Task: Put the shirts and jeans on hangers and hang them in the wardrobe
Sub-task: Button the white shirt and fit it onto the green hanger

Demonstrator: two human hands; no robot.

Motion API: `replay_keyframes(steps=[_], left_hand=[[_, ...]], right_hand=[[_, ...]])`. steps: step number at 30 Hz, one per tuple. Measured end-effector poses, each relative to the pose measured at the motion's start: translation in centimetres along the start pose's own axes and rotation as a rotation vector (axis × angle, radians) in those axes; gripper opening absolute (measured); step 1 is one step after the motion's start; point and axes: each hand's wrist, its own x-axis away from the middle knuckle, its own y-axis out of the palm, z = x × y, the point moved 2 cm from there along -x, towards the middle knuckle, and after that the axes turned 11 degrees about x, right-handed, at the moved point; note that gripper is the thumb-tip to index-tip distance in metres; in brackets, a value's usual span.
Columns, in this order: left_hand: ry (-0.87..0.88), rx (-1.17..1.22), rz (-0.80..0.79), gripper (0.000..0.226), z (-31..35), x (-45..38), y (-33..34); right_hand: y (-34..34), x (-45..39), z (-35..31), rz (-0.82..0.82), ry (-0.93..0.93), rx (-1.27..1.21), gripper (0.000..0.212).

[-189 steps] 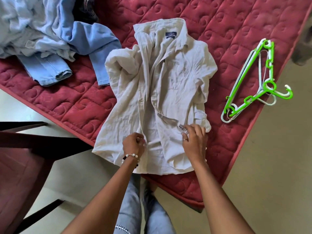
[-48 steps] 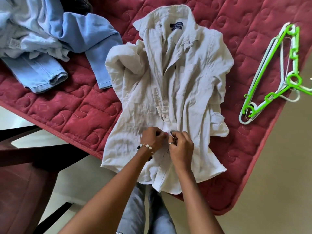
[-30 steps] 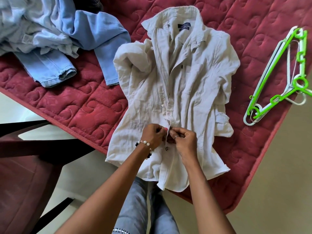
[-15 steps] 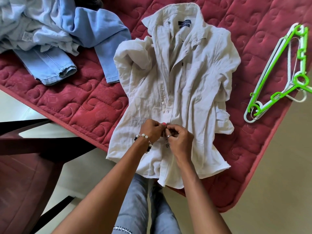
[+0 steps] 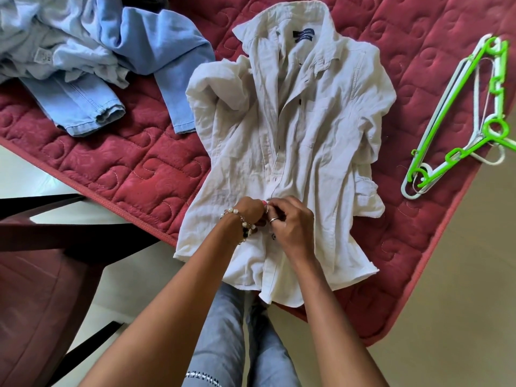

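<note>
A cream shirt (image 5: 321, 129) lies face up on the red quilted mattress (image 5: 134, 174), collar at the top, hem hanging over the near edge. Its front placket is closed along the middle, with dark buttons showing. My left hand (image 5: 250, 212) and my right hand (image 5: 290, 222) meet at the lower placket, and each pinches the fabric edge there. Green and white plastic hangers (image 5: 460, 121) lie stacked at the mattress's right edge. A pile of light blue shirts and jeans (image 5: 83, 60) sits at the upper left.
A dark wooden chair (image 5: 36, 263) with a red seat stands at the left, close to the mattress edge. Pale floor (image 5: 460, 303) shows at the right and below. My legs in grey jeans (image 5: 237, 344) stand against the mattress.
Early on my hands were apart at the open shirt front; since then they have come together on the placket and stayed there, working slightly up it. The view shifted a little.
</note>
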Motion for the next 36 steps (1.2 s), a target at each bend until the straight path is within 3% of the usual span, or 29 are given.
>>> replay_keyframes(steps=[2, 5, 7, 11, 16, 19, 22, 26, 28, 31, 34, 36], left_hand=[[0.035, -0.018, 0.006, 0.035, -0.1, 0.1, 0.0], [0.111, -0.058, 0.007, 0.032, -0.3, 0.7, 0.3], [0.222, -0.186, 0.056, 0.025, -0.3, 1.2, 0.5], [0.377, -0.258, 0.223, 0.017, -1.4, 1.7, -0.4], [0.592, -0.642, 0.356, 0.026, -5.7, 2.8, -3.4], [0.613, -0.828, 0.271, 0.046, -9.2, 4.5, -5.4], [0.554, -0.901, 0.179, 0.068, -11.6, 6.1, -6.1], [0.649, -0.982, 0.161, 0.085, -12.8, 6.4, -6.4], [0.739, -0.955, 0.142, 0.078, -12.9, 5.8, -7.0], [0.859, -0.857, 0.181, 0.042, -12.6, 5.4, -7.8], [0.859, -0.827, 0.162, 0.019, -11.6, 5.5, -7.8], [0.847, -0.815, 0.163, 0.016, -11.0, 5.5, -7.6]], right_hand=[[0.2, -0.1, 0.6, -0.081, 0.288, -0.227, 0.009], [0.6, -0.4, 1.1, -0.275, 0.779, -0.754, 0.02], [0.8, -0.7, 1.5, -0.366, 0.91, -0.841, 0.024], [1.2, -0.3, 2.8, -0.468, 0.673, -0.413, 0.01], [-2.6, 2.5, 4.7, -0.103, 0.441, -0.157, 0.016], [-4.9, 6.6, 8.0, 0.037, 0.413, 0.071, 0.028], [-6.5, 10.6, 10.8, 0.025, 0.405, 0.313, 0.046], [-7.9, 12.6, 12.5, -0.146, 0.436, 0.413, 0.06], [-8.2, 12.6, 13.2, -0.23, 0.409, 0.409, 0.059], [-8.5, 11.9, 14.1, -0.317, 0.357, 0.392, 0.052], [-8.3, 11.4, 15.1, -0.424, 0.324, 0.328, 0.056], [-8.2, 11.4, 15.3, -0.402, 0.295, 0.313, 0.048]])
